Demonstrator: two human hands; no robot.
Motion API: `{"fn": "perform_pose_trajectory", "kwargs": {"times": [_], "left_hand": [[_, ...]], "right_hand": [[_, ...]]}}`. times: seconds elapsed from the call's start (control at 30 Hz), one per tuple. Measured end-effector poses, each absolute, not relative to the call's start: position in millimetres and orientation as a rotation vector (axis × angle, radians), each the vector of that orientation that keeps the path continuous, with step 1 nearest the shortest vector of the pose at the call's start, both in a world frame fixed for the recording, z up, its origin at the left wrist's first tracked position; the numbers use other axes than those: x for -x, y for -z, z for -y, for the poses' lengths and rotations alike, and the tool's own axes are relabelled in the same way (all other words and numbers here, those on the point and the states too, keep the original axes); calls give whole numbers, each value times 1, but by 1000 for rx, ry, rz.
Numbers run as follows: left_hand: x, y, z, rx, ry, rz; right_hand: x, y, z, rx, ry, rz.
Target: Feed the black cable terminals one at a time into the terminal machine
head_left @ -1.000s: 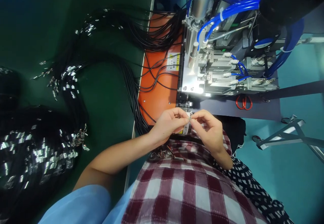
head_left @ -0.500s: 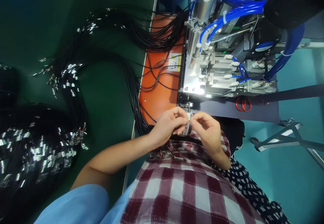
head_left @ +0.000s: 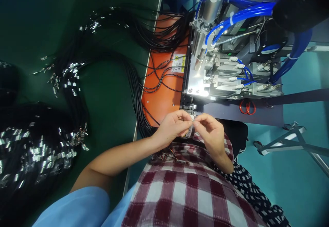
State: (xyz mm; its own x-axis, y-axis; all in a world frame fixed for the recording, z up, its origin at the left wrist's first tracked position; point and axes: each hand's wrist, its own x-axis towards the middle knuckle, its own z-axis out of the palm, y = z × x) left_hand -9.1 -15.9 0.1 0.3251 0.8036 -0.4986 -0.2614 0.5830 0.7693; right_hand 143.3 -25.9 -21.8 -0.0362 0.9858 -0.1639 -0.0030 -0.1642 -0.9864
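My left hand [head_left: 176, 126] and my right hand [head_left: 209, 131] meet fingertip to fingertip in front of my body, at the near edge of the machine. Both are closed in a pinch. A thin pale wire [head_left: 194, 115] shows at the fingertips; its ends are hidden by the fingers. Just below and behind the fingers is a white label with dark print [head_left: 189, 131]. Several thin loose wire ends [head_left: 166, 155] lie against the checked apron [head_left: 180, 179], under my left wrist.
An orange plate [head_left: 160, 105] carries black cables [head_left: 133, 97] toward the machine [head_left: 221, 69]. Bundles with shiny ends [head_left: 38, 156] lie on the green surface [head_left: 108, 93] at left. Red-handled scissors [head_left: 247, 107] lie right of the machine, near a metal stand [head_left: 288, 141].
My hands stay pinched together in almost the same place, with the left fingers shifted slightly. The view has moved a little, so the machine appears slightly farther right.
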Motion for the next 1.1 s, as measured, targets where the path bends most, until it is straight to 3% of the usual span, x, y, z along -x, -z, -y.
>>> {"fn": "perform_pose_trajectory", "kwargs": {"times": [0.37,1.1], "left_hand": [[8,0,16,-608,-764,-997],[6,5,19,-750,-800,-1113]], "right_hand": [[-143,29,27,1285,-1436,1087],[-145,14,21,1411,-1268,1291]]}}
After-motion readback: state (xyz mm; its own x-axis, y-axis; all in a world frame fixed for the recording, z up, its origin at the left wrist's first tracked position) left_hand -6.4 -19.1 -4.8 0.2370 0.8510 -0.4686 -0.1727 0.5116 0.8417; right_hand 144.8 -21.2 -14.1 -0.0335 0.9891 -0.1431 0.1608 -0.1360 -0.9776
